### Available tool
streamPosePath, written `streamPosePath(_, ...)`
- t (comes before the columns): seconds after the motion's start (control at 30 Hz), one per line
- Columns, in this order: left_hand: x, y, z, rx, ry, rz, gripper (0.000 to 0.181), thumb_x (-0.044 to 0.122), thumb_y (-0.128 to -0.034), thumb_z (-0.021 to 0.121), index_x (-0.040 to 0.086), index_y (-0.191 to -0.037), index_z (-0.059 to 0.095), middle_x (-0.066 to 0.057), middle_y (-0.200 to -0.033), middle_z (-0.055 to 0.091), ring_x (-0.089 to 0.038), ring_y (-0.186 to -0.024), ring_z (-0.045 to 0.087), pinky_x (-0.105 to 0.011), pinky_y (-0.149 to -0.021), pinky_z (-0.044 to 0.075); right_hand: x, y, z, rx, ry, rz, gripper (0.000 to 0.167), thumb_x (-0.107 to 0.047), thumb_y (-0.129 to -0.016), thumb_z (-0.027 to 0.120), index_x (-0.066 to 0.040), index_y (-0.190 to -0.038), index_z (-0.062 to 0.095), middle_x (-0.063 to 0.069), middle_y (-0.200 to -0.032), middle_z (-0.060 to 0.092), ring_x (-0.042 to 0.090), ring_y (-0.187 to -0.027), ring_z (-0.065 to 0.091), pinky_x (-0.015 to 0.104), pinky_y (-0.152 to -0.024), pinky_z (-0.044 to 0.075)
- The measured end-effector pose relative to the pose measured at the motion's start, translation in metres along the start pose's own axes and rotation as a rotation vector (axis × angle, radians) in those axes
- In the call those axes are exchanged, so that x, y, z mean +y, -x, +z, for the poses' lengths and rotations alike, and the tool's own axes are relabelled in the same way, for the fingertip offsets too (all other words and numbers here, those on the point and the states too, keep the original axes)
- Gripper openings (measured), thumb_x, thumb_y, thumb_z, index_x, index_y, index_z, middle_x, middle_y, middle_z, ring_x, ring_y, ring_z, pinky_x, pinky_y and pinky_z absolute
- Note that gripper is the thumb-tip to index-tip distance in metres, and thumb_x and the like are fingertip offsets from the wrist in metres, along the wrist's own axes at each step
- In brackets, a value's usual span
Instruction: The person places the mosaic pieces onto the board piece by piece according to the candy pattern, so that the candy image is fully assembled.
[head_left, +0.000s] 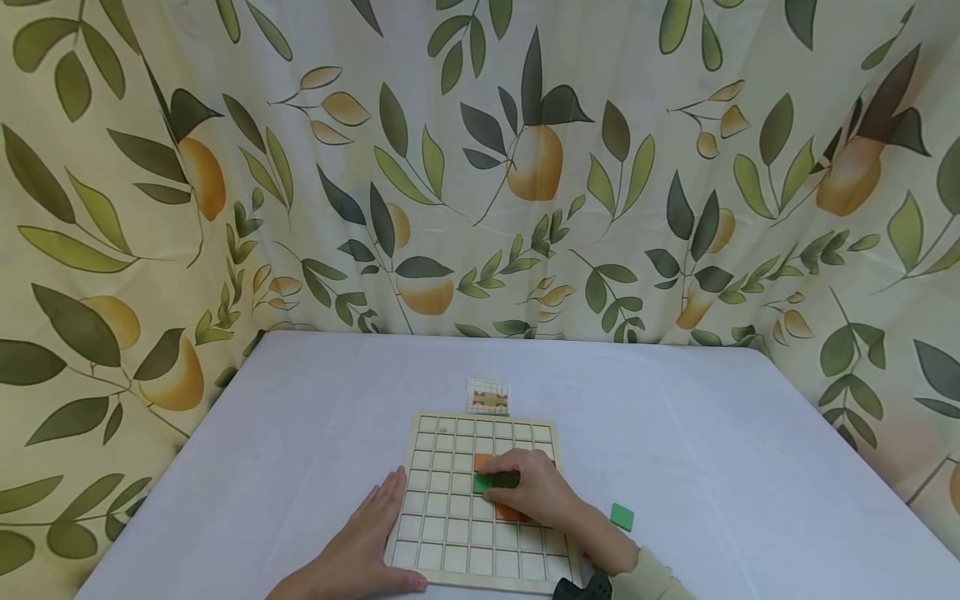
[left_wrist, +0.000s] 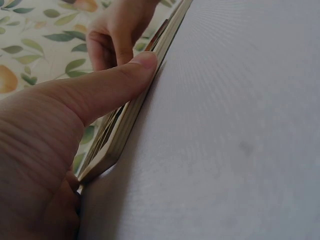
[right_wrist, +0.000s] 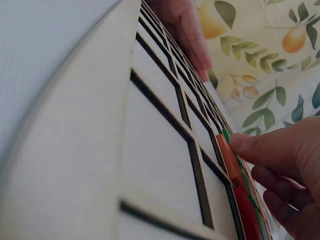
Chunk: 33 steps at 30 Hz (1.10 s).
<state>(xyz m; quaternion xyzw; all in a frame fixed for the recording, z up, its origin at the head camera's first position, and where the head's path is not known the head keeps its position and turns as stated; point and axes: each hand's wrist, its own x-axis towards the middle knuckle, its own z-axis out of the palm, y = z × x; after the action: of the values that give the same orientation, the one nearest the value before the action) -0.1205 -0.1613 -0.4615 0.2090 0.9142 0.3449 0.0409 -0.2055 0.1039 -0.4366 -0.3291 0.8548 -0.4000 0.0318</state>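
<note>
Wooden board, green tile on it partly hidden

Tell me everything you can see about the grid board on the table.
The board is pale and looks wooden, with a plain border, a layered-looking edge and dark-sided strips dividing it into square cells. It lies flat on the white-covered table. Many cells are bare; orange and red tiles sit among others. The left hand touches its left side, thumb on the near edge. The right hand is over it, fingers on a green tile.
</note>
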Motion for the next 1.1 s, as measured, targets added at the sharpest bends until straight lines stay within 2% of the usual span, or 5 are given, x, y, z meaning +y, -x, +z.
streamPosePath(0.17, 0.000, 0.000, -0.001, 0.001, -0.001, -0.002, 0.127, 0.069, -0.0610, 0.067, -0.005, -0.145, 0.006, -0.018, -0.151, 0.007, -0.030, -0.138, 0.005, -0.008, -0.100, -0.012, -0.001, 0.005, -0.004, 0.010, 0.003, 0.008, 0.028, -0.015, -0.078, 0.074, -0.010, -0.105, 0.071, -0.006, -0.101, 0.067, 0.011, -0.095, 0.060, 0.027, -0.078, 0.050)
streamPosePath(0.43, 0.001, 0.001, -0.001, 0.008, -0.009, 0.005, 0.127, 0.069, -0.0612, 0.067, -0.004, -0.145, 0.006, -0.018, -0.151, 0.007, -0.030, -0.138, 0.005, -0.009, -0.100, -0.012, 0.000, 0.021, -0.011, 0.036, 0.039, -0.028, 0.024, -0.019, -0.078, 0.074, -0.009, -0.100, 0.071, -0.004, -0.097, 0.067, 0.011, -0.092, 0.060, 0.028, -0.078, 0.051)
streamPosePath(0.7, 0.000, 0.001, 0.000, 0.024, -0.002, 0.008, 0.127, 0.068, -0.0605, 0.068, -0.005, -0.145, 0.007, -0.018, -0.151, 0.008, -0.030, -0.138, 0.006, -0.009, -0.100, -0.012, 0.006, 0.036, -0.018, 0.086, 0.071, -0.053, 0.023, -0.013, -0.077, 0.075, -0.009, -0.099, 0.071, -0.004, -0.095, 0.067, 0.009, -0.090, 0.060, 0.029, -0.078, 0.051)
streamPosePath(0.93, 0.000, 0.001, 0.000, 0.024, 0.001, 0.012, 0.127, 0.067, -0.0612, 0.068, -0.005, -0.145, 0.006, -0.018, -0.151, 0.007, -0.031, -0.138, 0.006, -0.009, -0.100, -0.012, 0.011, 0.045, -0.024, 0.121, 0.149, 0.033, 0.024, -0.014, -0.075, 0.077, -0.014, -0.099, 0.072, -0.010, -0.093, 0.066, 0.006, -0.088, 0.059, 0.030, -0.078, 0.051)
streamPosePath(1.1, 0.000, 0.001, 0.000, 0.027, -0.003, 0.031, 0.126, 0.068, -0.0624, 0.068, -0.006, -0.144, 0.006, -0.020, -0.150, 0.008, -0.032, -0.137, 0.007, -0.009, -0.100, -0.012, 0.013, 0.050, -0.030, 0.126, 0.130, 0.061, 0.026, -0.016, -0.075, 0.076, -0.013, -0.101, 0.072, -0.010, -0.093, 0.066, 0.006, -0.089, 0.059, 0.031, -0.080, 0.051)
